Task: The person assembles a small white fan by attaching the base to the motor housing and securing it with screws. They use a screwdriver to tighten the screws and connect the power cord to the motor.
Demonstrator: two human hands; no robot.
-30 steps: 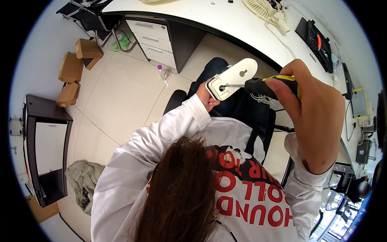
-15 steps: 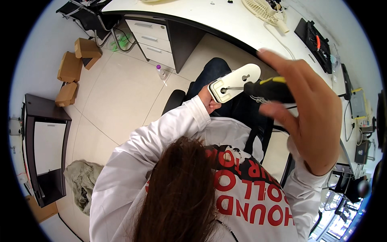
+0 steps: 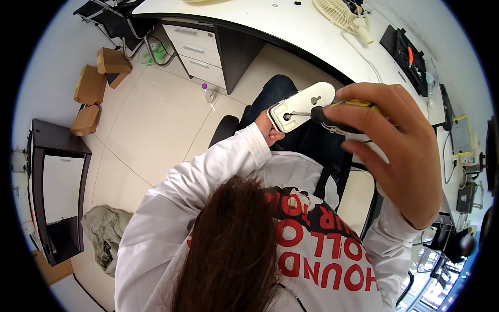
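Observation:
My left hand (image 3: 268, 128) grips a cream plastic part (image 3: 306, 102), long and rounded at its far end, with a keyhole slot and a round recess near the hand. A screwdriver (image 3: 318, 114) with a black and yellow handle has its thin metal shaft in that recess. My right hand (image 3: 397, 127) is on the screwdriver's handle, fingers curled along its top and the thumb a little apart below. The palm side and the handle's rear end are mostly hidden. A pale wire or cord hangs by the handle.
A white desk (image 3: 291, 23) curves across the far side, bearing a cream fan (image 3: 340, 14) and a black tool case (image 3: 408, 57). White drawers (image 3: 193, 50) stand under it. On the floor are a purple-capped bottle (image 3: 208, 93), cardboard boxes (image 3: 91, 85) and crumpled grey cloth (image 3: 105, 234).
My right hand, spread wide around the handle before, has closed in on it with the fingers now on its top. The screwdriver has shifted slightly left; my left hand stays put.

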